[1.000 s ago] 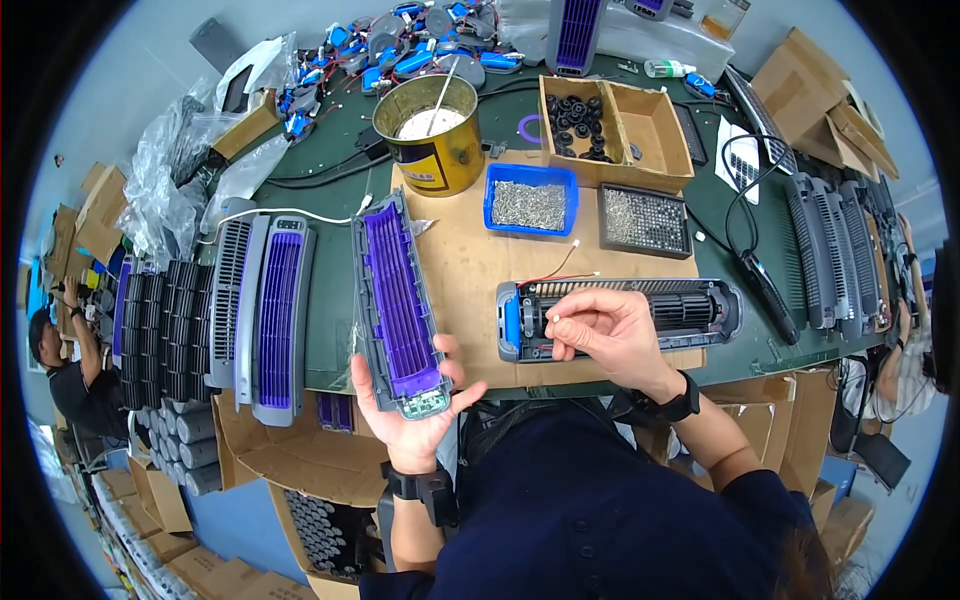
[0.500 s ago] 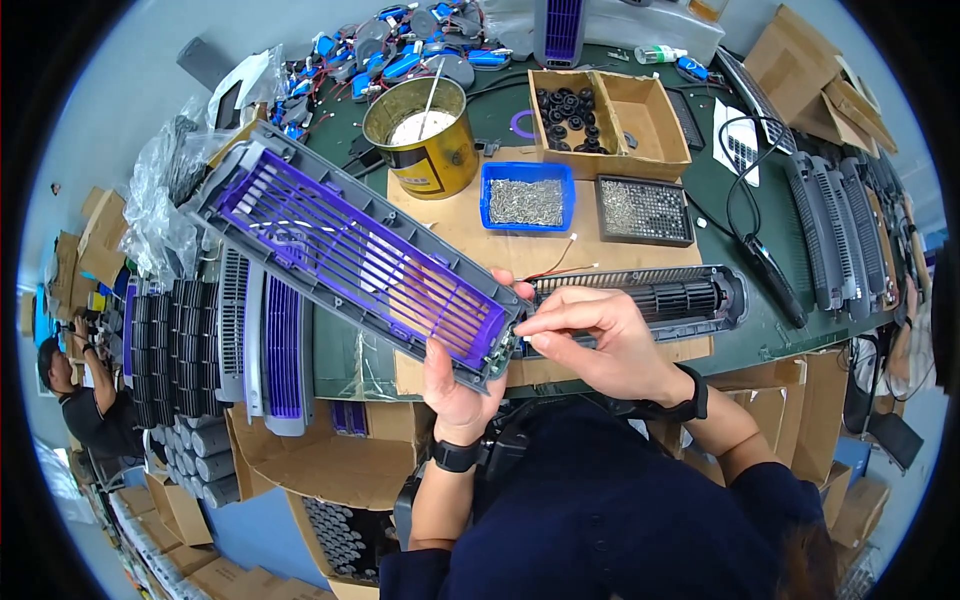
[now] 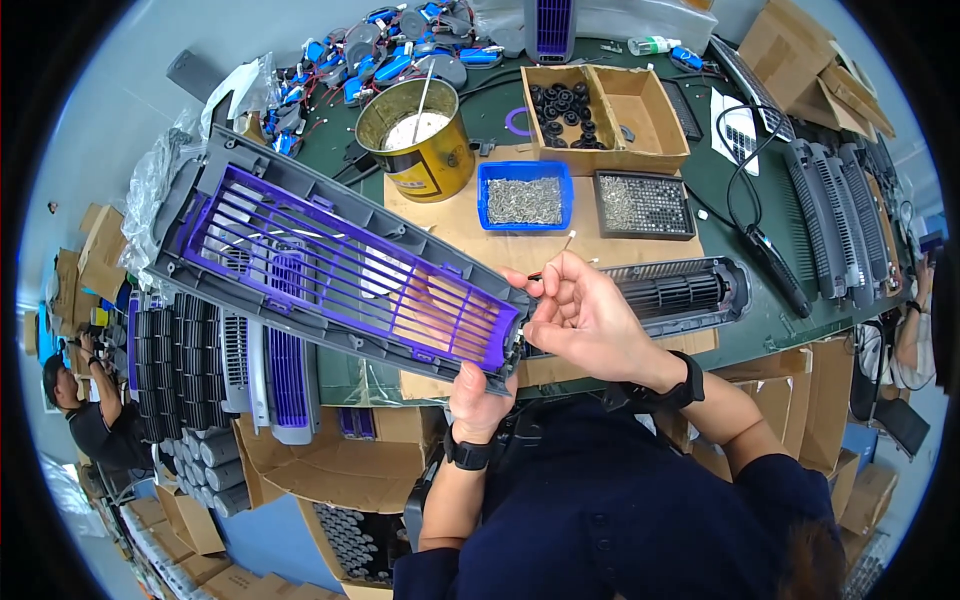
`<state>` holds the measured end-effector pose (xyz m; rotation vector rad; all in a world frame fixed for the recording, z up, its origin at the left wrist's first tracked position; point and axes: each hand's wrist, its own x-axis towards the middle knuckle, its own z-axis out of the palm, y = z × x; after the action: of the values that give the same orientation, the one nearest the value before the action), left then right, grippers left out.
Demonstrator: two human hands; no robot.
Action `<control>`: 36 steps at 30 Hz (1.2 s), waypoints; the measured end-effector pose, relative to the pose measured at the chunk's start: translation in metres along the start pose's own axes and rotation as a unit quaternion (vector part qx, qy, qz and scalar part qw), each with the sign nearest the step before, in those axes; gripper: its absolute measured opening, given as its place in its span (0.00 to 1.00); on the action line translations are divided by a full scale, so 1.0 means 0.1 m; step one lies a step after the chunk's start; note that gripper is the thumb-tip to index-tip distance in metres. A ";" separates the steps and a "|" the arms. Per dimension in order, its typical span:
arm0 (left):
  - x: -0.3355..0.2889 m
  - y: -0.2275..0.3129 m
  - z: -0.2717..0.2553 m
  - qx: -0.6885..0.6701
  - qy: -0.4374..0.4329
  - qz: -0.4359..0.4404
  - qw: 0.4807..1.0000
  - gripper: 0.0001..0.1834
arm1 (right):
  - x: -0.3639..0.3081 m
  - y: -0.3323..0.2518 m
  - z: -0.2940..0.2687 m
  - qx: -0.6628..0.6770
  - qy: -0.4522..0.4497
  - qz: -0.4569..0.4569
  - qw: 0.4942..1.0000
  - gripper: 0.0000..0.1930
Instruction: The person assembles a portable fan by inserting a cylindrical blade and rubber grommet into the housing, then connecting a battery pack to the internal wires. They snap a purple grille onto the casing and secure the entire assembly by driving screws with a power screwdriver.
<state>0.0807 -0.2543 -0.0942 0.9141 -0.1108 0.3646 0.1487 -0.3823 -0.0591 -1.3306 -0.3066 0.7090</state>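
Observation:
My left hand point(image 3: 480, 398) grips the near end of a long grey housing point(image 3: 390, 215) with a purple slatted grille point(image 3: 350, 265) set in it. The housing is held up at a slant, its far end raised to the left. At its near end my right hand point(image 3: 585, 320) has thumb and fingers closed on a thin red-and-black wire point(image 3: 537, 277). The small parts under these fingertips are mostly hidden. Behind my right hand a second grey housing point(image 3: 735, 290) lies on the table, a black ribbed roller point(image 3: 680, 298) inside it.
A blue tray of screws point(image 3: 524, 197), a dark box of small metal parts point(image 3: 645, 205) and a divided cardboard box point(image 3: 640, 115) stand beyond my hands. Left of them is a yellow tin point(image 3: 425, 150). A corded black tool point(image 3: 775, 270) lies right. Stacked rollers point(image 3: 195, 365) stand left.
The housing has shifted left and its slant has become flatter. My right fingers have moved from its end parts onto the wire, which lay loose behind before.

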 end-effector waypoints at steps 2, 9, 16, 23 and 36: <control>0.00 0.01 0.02 -0.001 0.003 -0.012 1.000 0.48 | 0.01 0.00 0.00 0.009 0.002 -0.001 1.000 0.18; -0.03 0.11 0.14 0.046 -0.013 -0.081 0.996 0.52 | 0.02 0.05 0.02 0.002 0.017 -0.007 1.000 0.21; -0.10 0.04 0.03 0.051 -0.005 -0.063 0.997 0.51 | 0.01 0.16 0.04 0.022 0.015 -0.030 0.999 0.21; 0.02 0.00 0.07 0.032 0.017 -0.005 0.999 0.50 | 0.00 0.06 -0.04 -0.035 -0.005 -0.031 0.999 0.18; 0.07 0.13 -0.01 -0.057 -0.020 -0.105 0.993 0.52 | 0.04 -0.19 -0.24 -0.054 -0.138 0.028 0.989 0.20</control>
<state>0.0830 -0.2446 -0.0834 0.8122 -0.0700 0.1422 0.1710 -0.3997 -0.0478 -1.3472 -0.5375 0.9384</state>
